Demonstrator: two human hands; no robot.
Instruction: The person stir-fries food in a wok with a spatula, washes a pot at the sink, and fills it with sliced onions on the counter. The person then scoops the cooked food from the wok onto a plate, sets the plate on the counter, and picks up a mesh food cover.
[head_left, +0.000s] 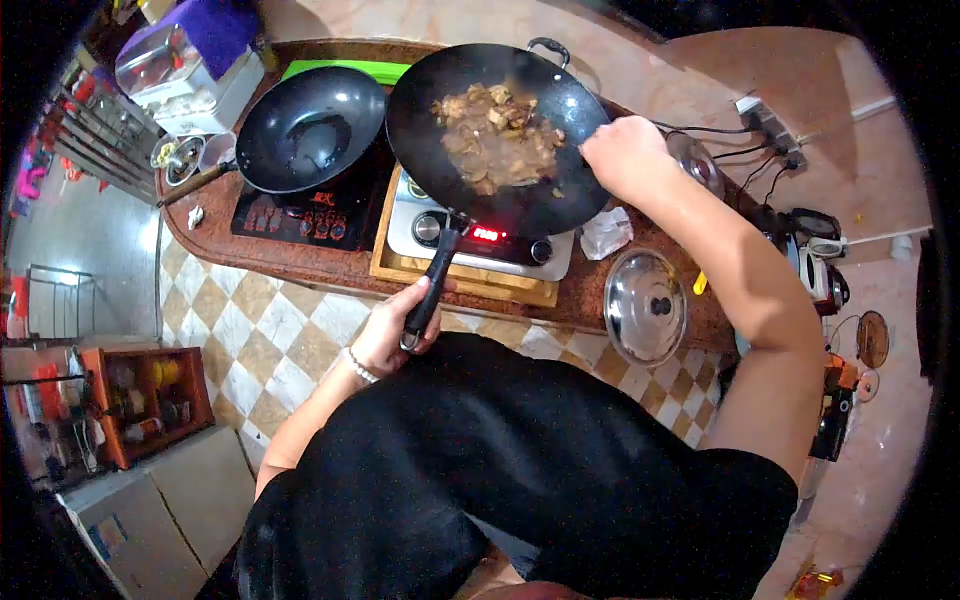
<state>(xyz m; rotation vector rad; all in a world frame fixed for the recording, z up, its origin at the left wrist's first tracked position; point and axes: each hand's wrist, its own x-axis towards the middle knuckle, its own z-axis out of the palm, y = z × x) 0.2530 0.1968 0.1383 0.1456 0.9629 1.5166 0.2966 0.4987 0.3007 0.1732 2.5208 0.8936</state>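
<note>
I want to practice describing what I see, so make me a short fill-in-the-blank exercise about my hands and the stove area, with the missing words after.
The left hand grips the wok of food by its ____.
Pale beads around that hand's wrist form a ____.
The lit digits on the cooker's display are ____.
From the person's viewpoint, the wok without food is to the ____ of the other.

Missing words: handle; bracelet; red; left.

The dark, round wok [415, 115] sits over the silver cooker [402, 238], black handle [436, 275] angled nearward, with chunky brown food [500, 140] spread moistly across its middle.
</note>
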